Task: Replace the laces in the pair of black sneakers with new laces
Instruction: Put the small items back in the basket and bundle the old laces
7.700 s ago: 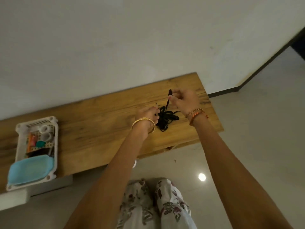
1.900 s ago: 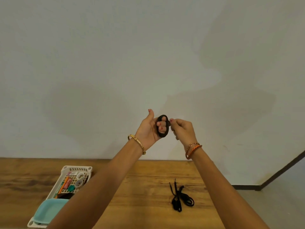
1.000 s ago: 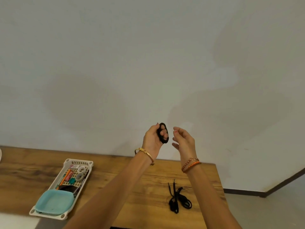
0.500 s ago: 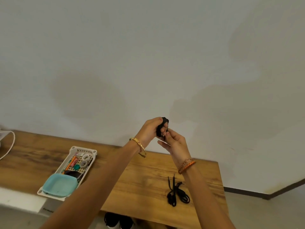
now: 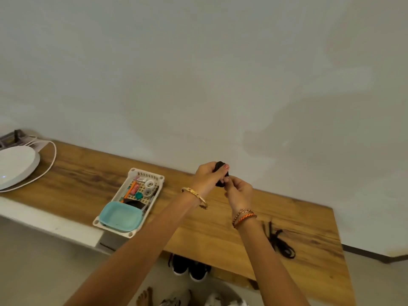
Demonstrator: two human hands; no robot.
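Here both hands meet above the wooden table (image 5: 92,180): the left hand (image 5: 206,176) curls round a small coiled black lace (image 5: 219,173), and the right hand (image 5: 238,192) pinches its lower end. A second loose lace (image 5: 279,242) lies on the table below the right wrist. Black sneakers (image 5: 189,267) stand under the table, between the forearms.

both hands (image 5: 223,180) grip coiled black lace (image 5: 220,175).

Left hand (image 5: 207,176) clenched, right hand (image 5: 239,192) pinching
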